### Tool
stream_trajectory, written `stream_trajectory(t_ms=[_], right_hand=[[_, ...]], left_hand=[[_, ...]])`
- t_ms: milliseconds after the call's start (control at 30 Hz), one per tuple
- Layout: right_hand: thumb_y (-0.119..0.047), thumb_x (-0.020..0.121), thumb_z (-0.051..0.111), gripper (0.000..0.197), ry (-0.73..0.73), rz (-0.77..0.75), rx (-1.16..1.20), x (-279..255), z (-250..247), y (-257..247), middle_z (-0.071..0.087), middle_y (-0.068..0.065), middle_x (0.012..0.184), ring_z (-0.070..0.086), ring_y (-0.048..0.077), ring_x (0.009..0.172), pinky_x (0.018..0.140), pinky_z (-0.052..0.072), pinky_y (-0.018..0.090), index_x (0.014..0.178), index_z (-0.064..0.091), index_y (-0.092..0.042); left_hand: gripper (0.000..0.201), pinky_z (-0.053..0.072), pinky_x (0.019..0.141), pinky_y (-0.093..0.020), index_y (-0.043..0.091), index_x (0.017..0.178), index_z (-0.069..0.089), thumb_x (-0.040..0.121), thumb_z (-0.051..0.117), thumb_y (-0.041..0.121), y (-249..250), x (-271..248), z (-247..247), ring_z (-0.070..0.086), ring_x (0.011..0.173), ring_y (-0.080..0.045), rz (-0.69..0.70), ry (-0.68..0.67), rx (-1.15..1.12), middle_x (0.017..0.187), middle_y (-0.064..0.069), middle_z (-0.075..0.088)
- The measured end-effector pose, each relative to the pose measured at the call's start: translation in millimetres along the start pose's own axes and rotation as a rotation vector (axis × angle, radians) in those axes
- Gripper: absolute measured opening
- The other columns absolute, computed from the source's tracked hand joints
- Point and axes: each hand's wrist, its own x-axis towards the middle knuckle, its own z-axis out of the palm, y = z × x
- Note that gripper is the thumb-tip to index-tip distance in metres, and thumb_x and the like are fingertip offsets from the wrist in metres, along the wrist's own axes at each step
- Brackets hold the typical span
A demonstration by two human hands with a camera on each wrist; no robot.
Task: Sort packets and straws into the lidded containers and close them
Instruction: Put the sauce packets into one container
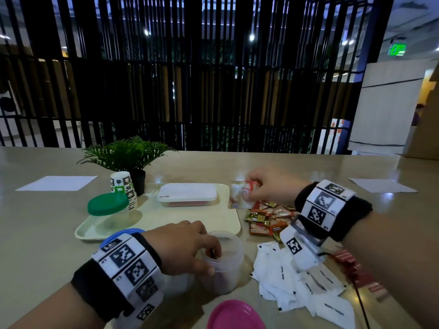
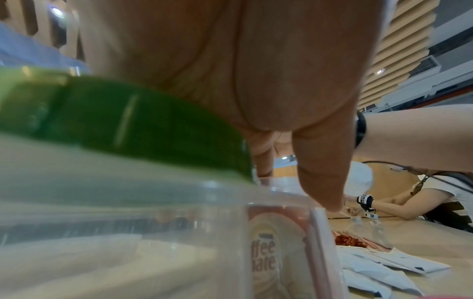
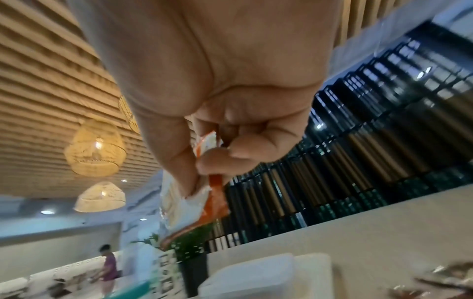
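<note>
The left hand (image 1: 183, 245) is at about 6 o'clock on the table (image 1: 308, 167), with curled fingers reaching into the mouth of a clear open jar (image 1: 225, 264); the thumb lies on the outside of the rim, so the hand holds the jar's edge. In the left wrist view a creamer packet (image 2: 268, 252) with red and white print stands inside this jar, against its wall. The right hand (image 1: 268, 186) is at about 1 o'clock, and its thumb and fingers pinch a few red-and-white packets (image 1: 247, 189); the right wrist view shows them hanging down from the fingertips (image 3: 217, 161). Just below this hand, at about 3 o'clock, lies a pile of red and gold packets (image 1: 268, 217), and nearer to the person a pile of white sugar packets (image 1: 297, 281) spreads out at 4 o'clock. Red striped straws (image 1: 354, 264) lie to the right of the white pile, partly hidden by the right wrist. A pink lid (image 1: 235, 317) lies flat at 6 o'clock, just beside the open jar. At 10 o'clock a pale tray (image 1: 225, 222) carries a jar with a green lid (image 1: 108, 204), a flat rectangular container with a white lid (image 1: 187, 193) and a printed paper cup (image 1: 122, 186). A blue lid (image 1: 118, 236) shows behind the left wrist. A small potted plant (image 1: 128, 155) stands beyond the tray at 11 o'clock.
</note>
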Motion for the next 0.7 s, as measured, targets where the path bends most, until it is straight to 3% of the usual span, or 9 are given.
stream_trajectory(t_ms=[100,267,367,433,500,567,700], right_hand=[[-0.029,0.086,0.069,0.02,-0.076,-0.042,-0.016,-13,16,-18,0.07,0.003,0.092,0.064,0.015,0.077,0.071,0.053,0.031,0.098,0.068,-0.013],[-0.022,0.09,0.06,0.011,-0.245,0.0,-0.122,-19,41,-31,0.068,0.001,0.072,0.065,0.01,0.057,0.053,0.053,0.023,0.091,0.061,-0.011],[-0.018,0.09,0.058,0.014,-0.339,0.066,-0.117,-17,51,-37,0.07,0.002,0.076,0.065,0.01,0.056,0.057,0.056,0.023,0.101,0.061,-0.009],[-0.017,0.087,0.063,0.017,-0.336,0.081,-0.141,-15,56,-42,0.073,0.005,0.083,0.065,0.01,0.059,0.062,0.057,0.025,0.103,0.063,-0.009],[-0.016,0.085,0.067,0.021,-0.308,0.078,-0.137,-16,59,-46,0.074,0.007,0.085,0.064,0.01,0.059,0.059,0.055,0.022,0.104,0.065,-0.007],[-0.014,0.085,0.067,0.027,-0.266,0.08,-0.115,-20,62,-50,0.072,0.007,0.086,0.063,0.011,0.06,0.056,0.052,0.021,0.111,0.059,-0.008],[-0.017,0.09,0.061,0.034,-0.24,0.075,-0.191,-28,68,-54,0.065,0.008,0.1,0.061,0.015,0.066,0.063,0.055,0.027,0.119,0.043,-0.014]], left_hand=[[0.039,0.039,0.099,-0.038,0.052,0.124,0.043,0.087,0.054,0.061,1,0,1,0.041,0.119,-0.017,0.0,0.014,0.015,0.135,0.009,0.039],[0.041,0.039,0.097,-0.036,0.051,0.127,0.043,0.088,0.053,0.06,2,0,0,0.041,0.119,-0.017,-0.007,0.02,0.024,0.134,0.007,0.04],[0.045,0.04,0.099,-0.038,0.05,0.131,0.041,0.088,0.052,0.061,2,0,0,0.041,0.121,-0.018,-0.018,0.021,0.035,0.135,0.005,0.04],[0.047,0.04,0.099,-0.038,0.049,0.132,0.041,0.088,0.052,0.061,3,0,0,0.041,0.121,-0.019,-0.024,0.023,0.041,0.136,0.004,0.04],[0.048,0.04,0.099,-0.038,0.048,0.133,0.041,0.088,0.052,0.061,3,0,0,0.042,0.12,-0.019,-0.026,0.021,0.04,0.136,0.004,0.04],[0.048,0.041,0.099,-0.038,0.048,0.133,0.041,0.088,0.053,0.061,4,0,0,0.042,0.12,-0.018,-0.028,0.019,0.043,0.136,0.004,0.04],[0.049,0.041,0.099,-0.039,0.046,0.134,0.042,0.088,0.053,0.06,5,0,0,0.043,0.12,-0.019,-0.029,0.02,0.052,0.137,0.003,0.04]])
